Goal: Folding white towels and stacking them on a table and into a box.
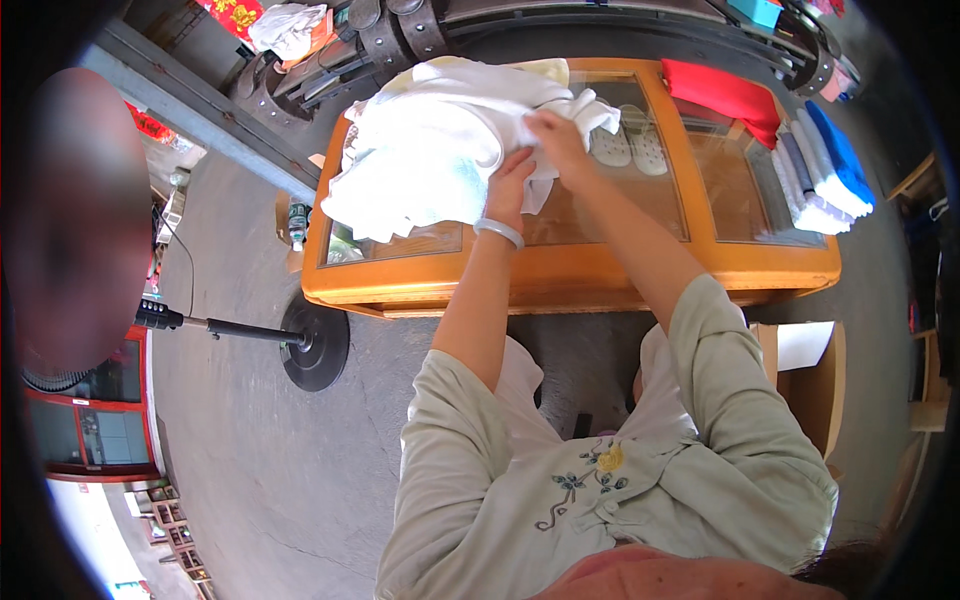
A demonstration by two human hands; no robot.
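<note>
Cloth heap (425, 135): white, on left part of glass-topped worktop (580, 285) | Left hand (511, 182): at heap's right edge, grip cannot be told | Right hand (558, 140): grasping white fold, slightly blurred | White clogs (648, 152): visible through glass, right of heap | Red cloth (715, 92), folded cloths (822, 175): worktop's right side

Head-worn, left of a side-by-side pair; facing steeply down across left hand (511, 188), right hand (560, 145) and glass-topped table (575, 268); near, wide, fisheye-curved toward the rim.
</note>
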